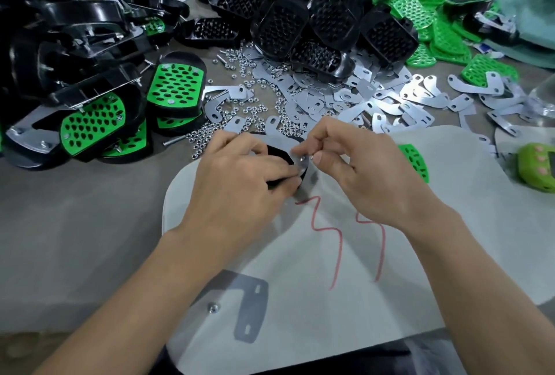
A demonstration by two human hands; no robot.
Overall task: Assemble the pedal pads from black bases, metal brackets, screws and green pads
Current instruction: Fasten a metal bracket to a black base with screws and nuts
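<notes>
Gripping a black base (277, 151) is the left hand (237, 173); the right hand (360, 170) pinches, seemingly, a screw (312, 158).

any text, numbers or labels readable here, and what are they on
"33", perhaps: two red marks drawn by hand on the white board; they look like threes but could be plain squiggles.
Blue and white wrapper: any print is too blurred to read.
Green device: pink buttons, no readable marking.
Nothing else carries readable text.
</notes>
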